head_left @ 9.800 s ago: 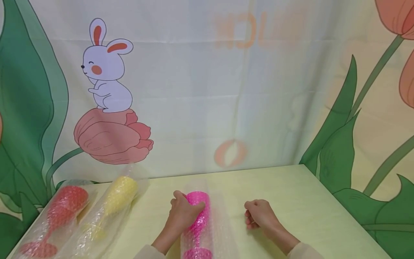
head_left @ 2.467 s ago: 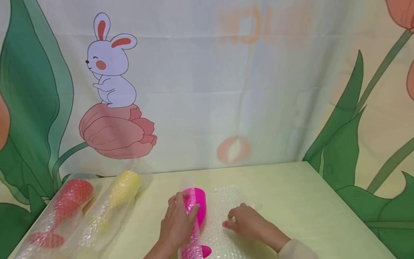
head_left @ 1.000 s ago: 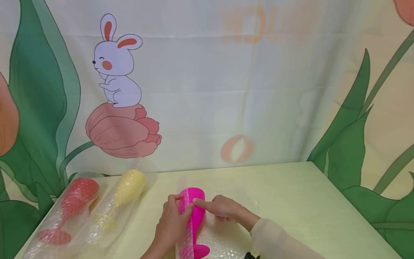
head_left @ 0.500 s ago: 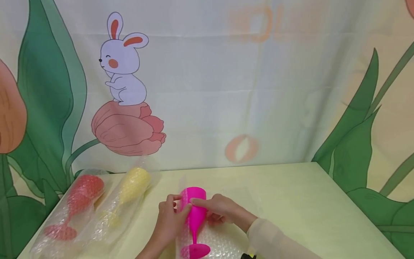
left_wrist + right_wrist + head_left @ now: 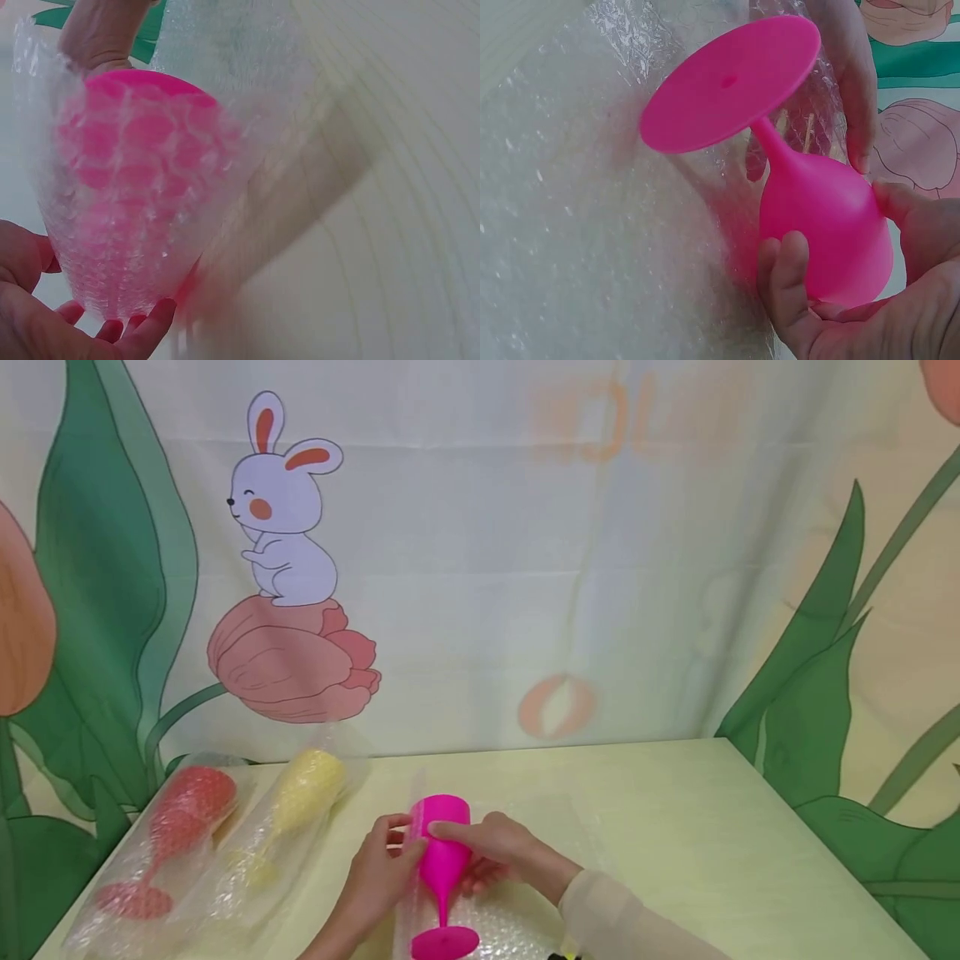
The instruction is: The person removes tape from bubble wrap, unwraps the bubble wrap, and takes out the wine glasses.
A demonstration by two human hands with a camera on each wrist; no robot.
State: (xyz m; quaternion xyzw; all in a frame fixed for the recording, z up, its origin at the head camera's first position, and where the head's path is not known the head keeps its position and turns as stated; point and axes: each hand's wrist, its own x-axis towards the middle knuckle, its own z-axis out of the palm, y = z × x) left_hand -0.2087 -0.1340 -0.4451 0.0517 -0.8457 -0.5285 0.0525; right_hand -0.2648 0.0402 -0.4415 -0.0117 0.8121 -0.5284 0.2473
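A bright pink plastic goblet (image 5: 442, 870) lies on a sheet of bubble wrap (image 5: 510, 927), bowl away from me and foot near the front. Curled round its bowl, my right hand (image 5: 510, 847) has the thumb on top and the fingers on the far side, as the right wrist view shows with the bare bowl (image 5: 825, 217). My left hand (image 5: 378, 872) pinches the bubble wrap along the goblet's left side. In the left wrist view, wrap (image 5: 135, 217) still covers that side of the bowl, with the left fingers (image 5: 154, 326) beneath it.
To the left on the pale yellow table (image 5: 660, 827) lie a red goblet (image 5: 183, 814) and a yellow goblet (image 5: 307, 789), each in bubble wrap. A printed curtain (image 5: 450, 568) with a rabbit hangs behind. A small black thing (image 5: 558, 956) shows at the front edge.
Earlier, the pink goblet was wholly wrapped. The wrap has since been opened to the right, my right hand has moved from it onto the bowl, and the goblet now lies further out of the wrap.
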